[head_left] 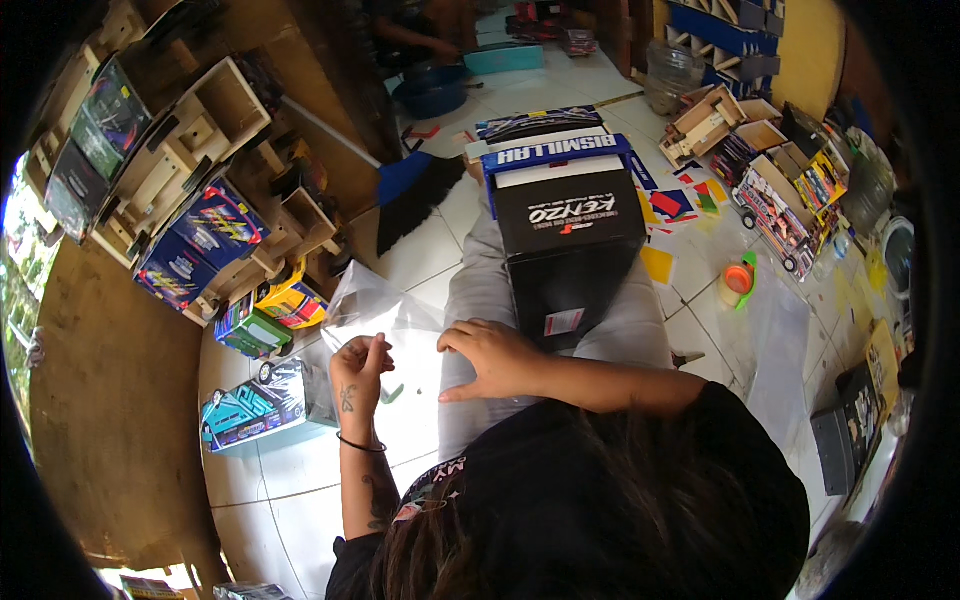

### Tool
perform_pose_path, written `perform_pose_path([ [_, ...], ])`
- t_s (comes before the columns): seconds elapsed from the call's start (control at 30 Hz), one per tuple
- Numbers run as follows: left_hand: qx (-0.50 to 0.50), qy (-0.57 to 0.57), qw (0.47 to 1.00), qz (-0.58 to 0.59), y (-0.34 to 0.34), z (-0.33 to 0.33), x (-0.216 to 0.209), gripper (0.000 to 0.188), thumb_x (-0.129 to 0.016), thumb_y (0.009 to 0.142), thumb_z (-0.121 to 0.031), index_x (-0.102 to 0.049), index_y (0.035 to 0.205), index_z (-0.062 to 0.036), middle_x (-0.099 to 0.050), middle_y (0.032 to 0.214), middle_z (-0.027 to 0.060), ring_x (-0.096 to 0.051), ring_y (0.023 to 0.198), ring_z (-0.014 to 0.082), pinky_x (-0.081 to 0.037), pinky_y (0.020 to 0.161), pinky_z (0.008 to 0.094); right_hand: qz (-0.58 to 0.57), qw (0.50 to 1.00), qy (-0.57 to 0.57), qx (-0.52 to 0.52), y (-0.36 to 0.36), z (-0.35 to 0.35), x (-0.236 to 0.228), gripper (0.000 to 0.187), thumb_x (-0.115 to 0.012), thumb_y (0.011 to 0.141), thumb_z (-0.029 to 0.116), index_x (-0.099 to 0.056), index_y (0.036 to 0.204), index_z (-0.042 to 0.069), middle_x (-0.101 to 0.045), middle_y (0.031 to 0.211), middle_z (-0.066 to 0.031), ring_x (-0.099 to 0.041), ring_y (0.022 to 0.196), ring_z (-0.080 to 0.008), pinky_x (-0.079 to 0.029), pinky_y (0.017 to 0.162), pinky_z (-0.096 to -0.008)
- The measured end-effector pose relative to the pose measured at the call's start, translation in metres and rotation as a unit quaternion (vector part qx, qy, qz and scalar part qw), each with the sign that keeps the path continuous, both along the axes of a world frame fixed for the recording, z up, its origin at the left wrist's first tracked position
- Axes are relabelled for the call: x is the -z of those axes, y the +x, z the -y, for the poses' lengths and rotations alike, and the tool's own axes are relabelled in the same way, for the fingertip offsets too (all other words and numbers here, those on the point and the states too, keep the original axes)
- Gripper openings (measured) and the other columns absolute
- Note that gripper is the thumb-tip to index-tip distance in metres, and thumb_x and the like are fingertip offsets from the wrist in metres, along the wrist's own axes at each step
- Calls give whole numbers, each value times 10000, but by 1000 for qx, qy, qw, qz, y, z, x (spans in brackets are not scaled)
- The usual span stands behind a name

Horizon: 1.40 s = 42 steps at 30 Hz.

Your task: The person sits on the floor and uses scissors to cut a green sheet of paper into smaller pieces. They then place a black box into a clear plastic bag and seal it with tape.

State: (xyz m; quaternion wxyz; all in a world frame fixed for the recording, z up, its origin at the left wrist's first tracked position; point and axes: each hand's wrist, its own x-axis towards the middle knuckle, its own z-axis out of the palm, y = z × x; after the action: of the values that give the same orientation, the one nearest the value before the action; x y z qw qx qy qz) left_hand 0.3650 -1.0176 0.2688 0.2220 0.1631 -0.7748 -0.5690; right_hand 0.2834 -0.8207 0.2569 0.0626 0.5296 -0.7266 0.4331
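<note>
Your left hand [362,365] is raised over the bright patch of floor, its fingers curled together at the near edge of a clear plastic sheet [372,298]; you cannot tell from here whether that grip pinches the film. Your right hand [492,360] reaches across to the left leg of your grey trousers [478,285], and its grip is apart, with a wide gap between thumb and fingers. The black model truck body [570,240] rests on your lap, just beyond your right forearm, with a blue frame [560,150] at its far end and a small pale label [563,322] at its near end. A turquoise model truck [260,412] stands on the tiled floor [240,485] to your left, near wooden bodies stacked above it. Past your knees lies a blue-headed broom [420,190]; to the right are coloured scraps [672,205] and an orange-and-green round object [738,278]. Farther off, another person's arm shows near a dark blue basin [430,95].
</note>
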Motion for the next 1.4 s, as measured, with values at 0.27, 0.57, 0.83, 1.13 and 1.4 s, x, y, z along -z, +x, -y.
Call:
perform_pose_path([
  [0.27, -10, 50, 998, -36, -16, -15, -25, 400, -456, 924, -281, -555, 636, -22, -540, 522, 50, -501, 437, 114, -379, 444, 225, -28, 991, 117, 57, 15, 8, -9, 485, -696, 668, 353, -504, 993, 49, -533, 942, -104, -546, 888, -283, -455, 744, -375],
  [0.57, -27, 226, 943, -241, -42, 6, -41, 327, -456, 916, -285, -567, 770, -14, -582, 633, 65, -569, 543, 138, -433, 525, 216, -31, 992, -16, 121, 3, -9, -26, 134, -587, 792, 146, -547, 858, 35, -567, 786, -101, -584, 689, -286, -471, 597, -360],
  [0.83, 148, 71, 986, 24, -10, -39, -14, 322, -612, 837, -281, -556, 700, 5, -551, 606, 42, -529, 507, 98, -445, 480, 231, 141, 990, -12, -9, -3, -14, -19, 149, -586, 829, 102, -540, 729, 1, -540, 600, -69, -497, 515, -136, -382, 492, -246],
  [1.13, 221, 116, 966, 64, 0, -55, -3, 328, -533, 894, -290, -566, 742, -1, -568, 621, 22, -536, 526, 76, -439, 487, 197, 477, 860, -83, -161, 11, 6, 21, 138, -552, 840, 82, -569, 721, 15, -565, 674, -21, -512, 659, -78, -405, 611, -228],
  [1.4, 308, 119, 942, 60, 10, -24, -6, 253, -549, 889, -247, -598, 807, -13, -609, 669, 32, -585, 583, 83, -461, 560, 197, 654, 677, -200, -272, 19, 8, 23, 128, -526, 884, 121, -509, 770, 66, -533, 711, -7, -487, 676, -65, -391, 649, -201],
])
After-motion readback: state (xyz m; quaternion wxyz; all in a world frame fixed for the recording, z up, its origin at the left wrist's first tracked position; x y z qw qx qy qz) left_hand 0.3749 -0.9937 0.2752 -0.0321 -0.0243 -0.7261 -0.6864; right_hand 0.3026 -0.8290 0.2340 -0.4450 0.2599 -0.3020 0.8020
